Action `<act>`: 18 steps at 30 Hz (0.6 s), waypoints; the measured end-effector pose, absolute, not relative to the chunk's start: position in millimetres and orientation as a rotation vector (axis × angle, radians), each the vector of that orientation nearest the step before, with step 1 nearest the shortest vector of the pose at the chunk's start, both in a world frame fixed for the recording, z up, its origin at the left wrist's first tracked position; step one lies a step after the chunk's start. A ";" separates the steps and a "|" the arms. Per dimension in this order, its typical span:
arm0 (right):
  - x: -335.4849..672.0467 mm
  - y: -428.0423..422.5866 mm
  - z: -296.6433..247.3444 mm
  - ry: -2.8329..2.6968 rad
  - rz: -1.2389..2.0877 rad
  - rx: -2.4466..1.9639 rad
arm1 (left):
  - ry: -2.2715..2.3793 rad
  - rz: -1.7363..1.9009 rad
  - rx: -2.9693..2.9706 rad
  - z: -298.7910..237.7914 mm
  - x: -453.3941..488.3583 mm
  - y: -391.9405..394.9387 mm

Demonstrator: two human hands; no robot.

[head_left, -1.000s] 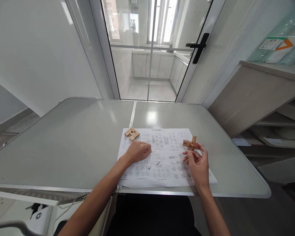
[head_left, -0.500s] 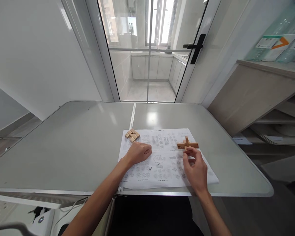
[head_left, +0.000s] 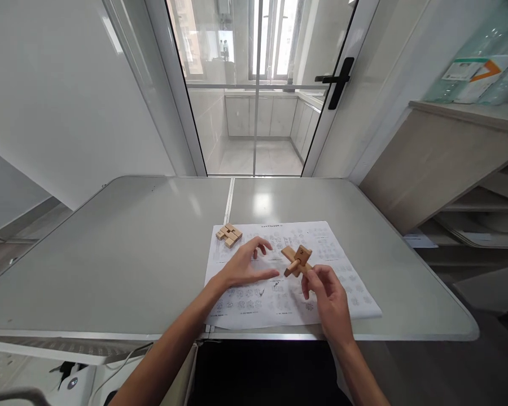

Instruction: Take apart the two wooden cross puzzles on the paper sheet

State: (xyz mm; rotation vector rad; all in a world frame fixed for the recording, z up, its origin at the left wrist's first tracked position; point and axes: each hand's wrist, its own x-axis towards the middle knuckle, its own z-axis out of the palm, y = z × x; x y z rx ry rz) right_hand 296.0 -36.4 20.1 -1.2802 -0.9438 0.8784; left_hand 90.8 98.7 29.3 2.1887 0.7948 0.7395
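A wooden burr puzzle (head_left: 297, 259), made of crossed sticks, is pinched by one arm between the thumb and fingers of my right hand (head_left: 328, 290). It is tilted above the printed sheet (head_left: 241, 316). To its left my left hand (head_left: 248, 265) is open, thumb and fingers apart and facing the puzzle without touching it. Small drawings in rows cover the sheet, with a few pen marks. On the sheet's far left corner lies a flat group of wooden blocks (head_left: 229, 234), fitted together.
The grey table (head_left: 110, 254) reaches to a glass door (head_left: 258, 113) with a black handle (head_left: 341, 83). At right stands a shelf unit (head_left: 440, 163) with plastic bottles (head_left: 482, 79) on top. A white device with a cable (head_left: 122, 366) sits below the table's front left edge.
The puzzle has moved left and toward me in my right hand and has turned. My left hand has gone from curled fingers to open, shifting slightly right.
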 end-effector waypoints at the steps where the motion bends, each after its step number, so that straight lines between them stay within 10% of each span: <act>1: 291.7 -37.2 20.2 -0.956 0.911 -1.261 | 0.728 0.711 2.083 31.1 91.5 98.5; 18: 272.3 -44.1 12.8 -1.005 1.067 -1.169 | 0.494 0.323 1.745 46.4 94.7 97.1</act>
